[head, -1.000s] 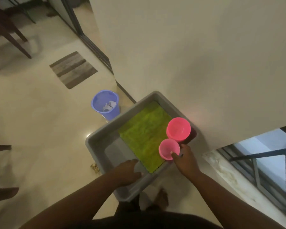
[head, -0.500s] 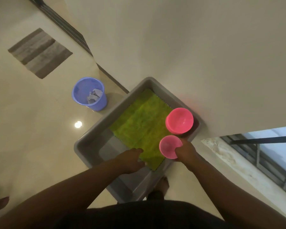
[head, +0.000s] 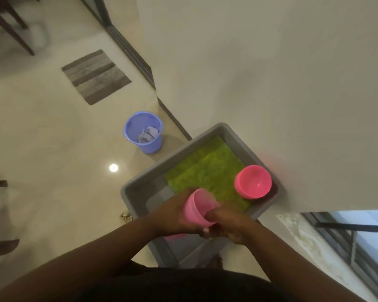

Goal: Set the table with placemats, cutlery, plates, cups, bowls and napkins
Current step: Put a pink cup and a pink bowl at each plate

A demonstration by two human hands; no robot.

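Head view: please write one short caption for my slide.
Both hands, left and right, hold a pink cup above a grey bin.

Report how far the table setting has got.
Done: nothing visibly laid; no set table in view. In hand: both hands, left hand and right hand, hold the pink cup above the grey tub. Left: the green placemat and pink bowl are in the tub.

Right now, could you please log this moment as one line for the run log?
hands: both hold pink cup over grey tub | bowl: on green mat in tub
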